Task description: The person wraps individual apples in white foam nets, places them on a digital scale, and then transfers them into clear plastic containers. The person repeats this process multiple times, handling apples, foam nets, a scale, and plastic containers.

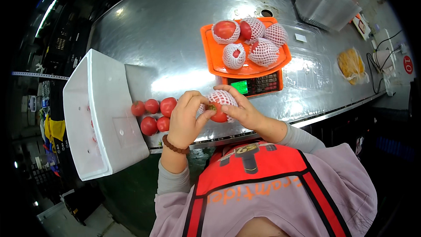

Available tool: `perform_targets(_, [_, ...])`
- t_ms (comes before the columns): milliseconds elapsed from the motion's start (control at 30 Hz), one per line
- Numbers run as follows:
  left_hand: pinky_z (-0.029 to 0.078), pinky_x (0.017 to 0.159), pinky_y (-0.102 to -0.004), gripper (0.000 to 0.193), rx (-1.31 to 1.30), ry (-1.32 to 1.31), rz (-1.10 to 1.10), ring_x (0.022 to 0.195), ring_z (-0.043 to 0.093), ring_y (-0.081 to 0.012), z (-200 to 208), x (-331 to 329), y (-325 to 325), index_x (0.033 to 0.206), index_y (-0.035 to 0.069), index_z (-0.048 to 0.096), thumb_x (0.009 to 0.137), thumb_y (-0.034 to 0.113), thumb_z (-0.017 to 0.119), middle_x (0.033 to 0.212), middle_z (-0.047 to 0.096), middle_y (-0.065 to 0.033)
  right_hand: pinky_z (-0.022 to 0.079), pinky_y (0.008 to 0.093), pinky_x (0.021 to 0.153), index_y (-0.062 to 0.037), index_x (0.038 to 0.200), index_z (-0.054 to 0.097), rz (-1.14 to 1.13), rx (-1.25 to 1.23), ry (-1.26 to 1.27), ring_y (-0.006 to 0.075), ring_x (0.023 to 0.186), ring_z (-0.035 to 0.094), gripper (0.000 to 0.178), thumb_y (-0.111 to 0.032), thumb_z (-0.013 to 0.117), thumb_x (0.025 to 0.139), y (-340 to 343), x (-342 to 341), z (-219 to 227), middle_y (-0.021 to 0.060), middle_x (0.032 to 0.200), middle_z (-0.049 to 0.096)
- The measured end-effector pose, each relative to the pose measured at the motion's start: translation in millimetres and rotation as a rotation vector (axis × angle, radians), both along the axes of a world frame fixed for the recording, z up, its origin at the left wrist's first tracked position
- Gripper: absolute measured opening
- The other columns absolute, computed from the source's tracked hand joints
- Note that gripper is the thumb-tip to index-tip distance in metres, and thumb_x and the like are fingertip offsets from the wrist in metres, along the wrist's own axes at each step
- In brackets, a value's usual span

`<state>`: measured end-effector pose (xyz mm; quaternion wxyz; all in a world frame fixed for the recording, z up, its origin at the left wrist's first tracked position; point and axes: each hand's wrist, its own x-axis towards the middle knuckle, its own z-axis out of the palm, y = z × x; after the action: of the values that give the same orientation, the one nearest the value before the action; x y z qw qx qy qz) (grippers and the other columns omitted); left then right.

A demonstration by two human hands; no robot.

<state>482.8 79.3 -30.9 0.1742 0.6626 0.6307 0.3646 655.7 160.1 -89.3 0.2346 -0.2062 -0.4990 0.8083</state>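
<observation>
A red tomato (218, 115), partly inside a white foam net sleeve (222, 97), is between my hands above the table's near edge. My right hand (244, 113) grips the sleeved tomato, thumb across the bare red part. The fingers of my left hand (186, 116) close on its left side, by the green stem end. Left of my left hand, several bare tomatoes (149, 125) lie on the metal table. Beyond my hands, an orange tray (209, 57) holds several tomatoes in foam nets (264, 52).
The tray sits on an orange digital scale (256, 85) with a lit green display. A white foam box (116, 118) stands at the left. Clear plastic containers (324, 0) are stacked far right, near a bag of yellow items (351, 66). A clear tray (307, 70) lies beside the scale.
</observation>
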Motion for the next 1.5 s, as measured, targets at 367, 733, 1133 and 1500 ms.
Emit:
perform_targets(367, [0.044,0.064,-0.036,0.016,-0.029,-0.03,-0.089,0.072,0.054,-0.0287,-18,9,-4,0.081,0.002,0.054,0.077,0.004,0.069,0.08,0.051,-0.0124,0.047,0.0291,0.084,-0.0034,0.131,0.041,-0.149,0.27,-0.158,0.0152,0.097,0.055,0.052,-0.02,0.062,0.086,0,-5,2,0.0091,0.108,0.056])
perform_targets(733, [0.047,0.075,-0.0338,0.019,-0.169,-0.356,0.118,0.091,0.059,-0.026,-15,5,-45,0.102,0.002,0.055,0.084,0.006,0.063,0.102,0.057,-0.0122,0.055,0.0307,0.062,-0.0082,0.133,0.041,0.067,-0.425,-0.003,0.0171,0.097,0.061,0.051,-0.033,0.055,0.091,8,-16,-20,0.0092,0.116,0.056])
perform_targets(1133, [0.042,0.103,-0.0448,0.072,-0.317,-1.847,0.009,0.131,0.041,-0.0272,-62,46,-17,0.147,0.012,0.024,0.094,0.059,0.038,0.143,0.038,-0.0104,0.042,0.0393,0.092,0.0003,0.128,0.048,-0.069,0.8,-0.068,0.0332,0.105,0.054,0.059,-0.045,0.053,0.09,14,-5,1,0.0174,0.114,0.056])
perform_targets(1500, [0.05,0.093,-0.0428,0.081,-0.329,-2.149,-0.348,0.123,0.048,-0.0289,-67,-8,33,0.144,0.014,0.03,0.082,0.052,0.066,0.136,0.045,-0.0166,0.036,0.0493,0.096,-0.013,0.119,0.057,-0.406,1.604,-0.71,0.0308,0.098,0.058,0.052,-0.023,0.074,0.071,108,-5,3,0.0124,0.115,0.056])
